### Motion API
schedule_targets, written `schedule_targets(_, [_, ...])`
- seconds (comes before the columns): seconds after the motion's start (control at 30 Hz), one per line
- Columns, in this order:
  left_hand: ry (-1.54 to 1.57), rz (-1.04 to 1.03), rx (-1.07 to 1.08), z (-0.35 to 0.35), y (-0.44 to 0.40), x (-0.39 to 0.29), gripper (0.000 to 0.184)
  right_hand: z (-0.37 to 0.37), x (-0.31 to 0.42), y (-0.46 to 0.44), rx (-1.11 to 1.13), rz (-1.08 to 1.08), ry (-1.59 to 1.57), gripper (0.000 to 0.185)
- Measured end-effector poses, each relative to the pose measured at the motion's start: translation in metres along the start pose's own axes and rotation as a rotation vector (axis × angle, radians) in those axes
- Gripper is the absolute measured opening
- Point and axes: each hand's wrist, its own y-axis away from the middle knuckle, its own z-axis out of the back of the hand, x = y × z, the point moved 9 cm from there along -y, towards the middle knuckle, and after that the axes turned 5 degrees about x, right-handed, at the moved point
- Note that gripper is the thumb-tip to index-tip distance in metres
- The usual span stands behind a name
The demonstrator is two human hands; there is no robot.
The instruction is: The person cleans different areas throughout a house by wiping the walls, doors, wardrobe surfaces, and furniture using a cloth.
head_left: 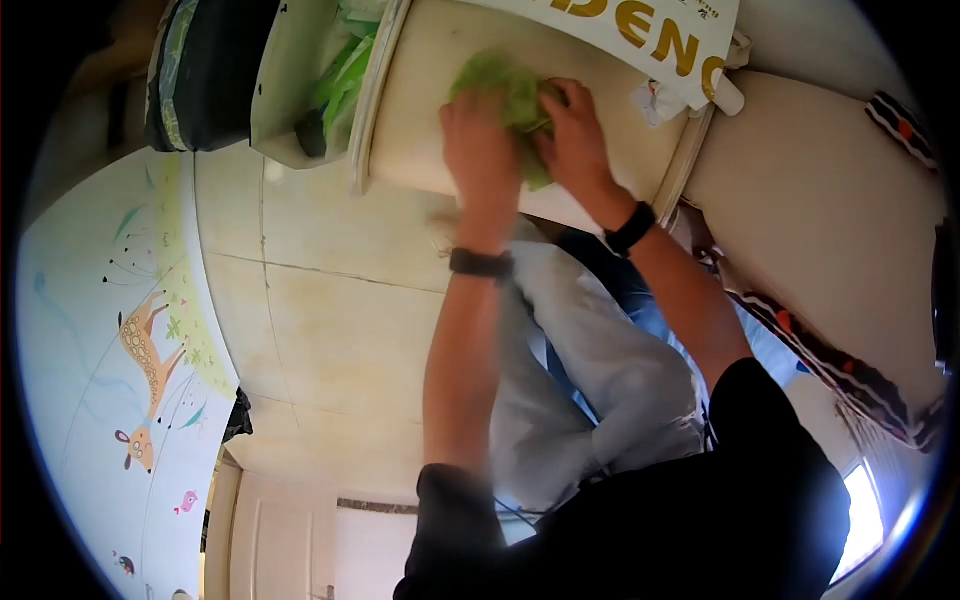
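Note:
A crumpled green cloth (515, 97) lies on the pale tabletop (420, 125), in the upper middle of the head view. My left hand (482, 140) rests on its left side, blurred by motion, and its fingertips cannot be made out against the cloth. On the right side of the cloth, my right hand (575, 135) touches it with bent, spread fingers; whether they pinch the fabric is hidden. Both wrists wear dark bands.
A white bag with gold letters (640, 40) covers the table's far right part. A small white packet (655, 103) lies beside it. Left of the table stands a bin with green plastic (345, 85). A beige cushioned seat (810, 190) is at the right.

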Motion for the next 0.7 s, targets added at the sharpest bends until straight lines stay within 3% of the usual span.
schedule_targets(0.33, [-0.105,-0.136,0.124,-0.066,0.021,-0.063,0.026,0.048,-0.051,0.049,0.005,-0.017,0.244,0.037])
schedule_targets(0.43, [-0.167,-0.197,0.1,-0.074,0.06,-0.076,0.024,0.048,-0.058,0.085,-0.038,0.098,0.293,0.035])
schedule_targets(0.7, [-0.111,-0.083,0.06,-0.056,0.124,-0.067,0.018,0.028,-0.045,0.131,-0.021,0.115,0.215,0.023])
